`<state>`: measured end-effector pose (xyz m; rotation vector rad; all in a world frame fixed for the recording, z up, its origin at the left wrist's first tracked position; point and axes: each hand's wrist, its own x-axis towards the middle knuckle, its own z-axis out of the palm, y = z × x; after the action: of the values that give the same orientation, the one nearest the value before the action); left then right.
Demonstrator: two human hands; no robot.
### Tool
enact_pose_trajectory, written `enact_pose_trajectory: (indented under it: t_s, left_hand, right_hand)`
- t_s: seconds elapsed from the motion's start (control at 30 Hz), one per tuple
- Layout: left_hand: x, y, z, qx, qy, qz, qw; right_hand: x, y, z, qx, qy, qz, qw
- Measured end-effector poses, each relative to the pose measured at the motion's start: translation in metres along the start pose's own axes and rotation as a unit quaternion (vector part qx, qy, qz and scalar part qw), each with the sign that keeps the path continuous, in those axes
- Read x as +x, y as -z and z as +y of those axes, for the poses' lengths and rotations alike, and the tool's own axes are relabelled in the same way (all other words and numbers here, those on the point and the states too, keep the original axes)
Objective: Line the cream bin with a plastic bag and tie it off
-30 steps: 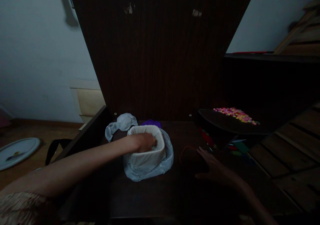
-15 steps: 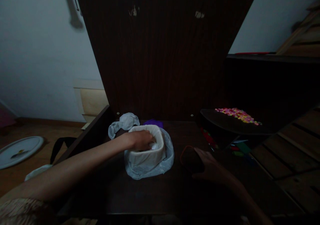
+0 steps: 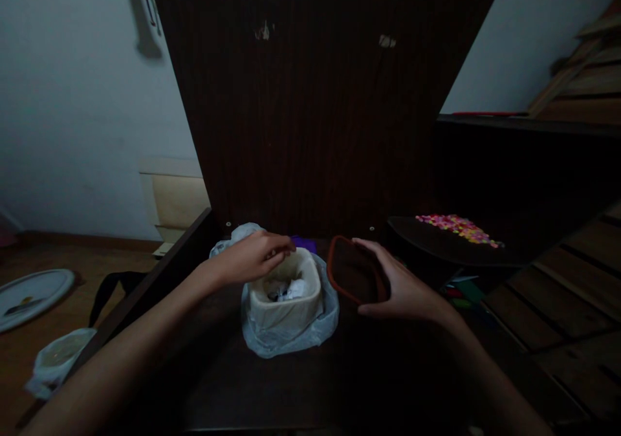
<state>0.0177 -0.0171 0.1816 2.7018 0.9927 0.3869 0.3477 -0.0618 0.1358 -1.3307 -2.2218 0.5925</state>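
My left hand (image 3: 266, 253) hovers over the back left rim of a small bin (image 3: 286, 306) lined with a whitish plastic bag. Its fingers are loosely bent and apart, with nothing visible in them. White crumpled pieces (image 3: 299, 288) and something darker lie inside the bin. The liner's edge spreads around the base. Right of the bin, my right hand (image 3: 395, 287) grips a dark rectangular container with an orange-brown rim (image 3: 336, 281), tilted so its opening faces the bin. Whether anything is in that container is too dark to tell.
Behind the bin lie a crumpled white bag (image 3: 245, 231) and something purple (image 3: 305, 244). A curved shelf (image 3: 427, 245) at right carries many small colourful pieces (image 3: 460, 228). A low dark side panel (image 3: 160, 281) borders the surface at left. A tall dark board (image 3: 315, 112) stands behind.
My left hand has come up out of the bin, uncovering its contents. My right hand has raised the rimmed container and brought it left, closer to the bin.
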Motion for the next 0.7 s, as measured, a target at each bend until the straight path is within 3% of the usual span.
enact_pose_trajectory:
  t_s: [0.07,0.17,0.47,0.7]
  left_hand:
    - [-0.013,0.004,-0.001,-0.026,0.015,0.081,0.996]
    - [-0.033,0.002,-0.003,-0.06,0.043,0.134,0.988]
    - [-0.071,-0.035,-0.019,-0.173,0.054,0.164,0.97]
    - [-0.072,-0.065,-0.027,-0.184,0.071,0.178,0.964]
  right_hand:
    - [0.013,0.001,-0.014,0.025,0.035,-0.022,0.999]
    - [0.034,-0.005,-0.032,0.029,0.093,-0.06,0.993]
    - [0.091,-0.037,-0.057,0.009,0.189,-0.154,0.97]
    - [0.1,-0.053,-0.047,0.015,0.186,-0.192,0.964]
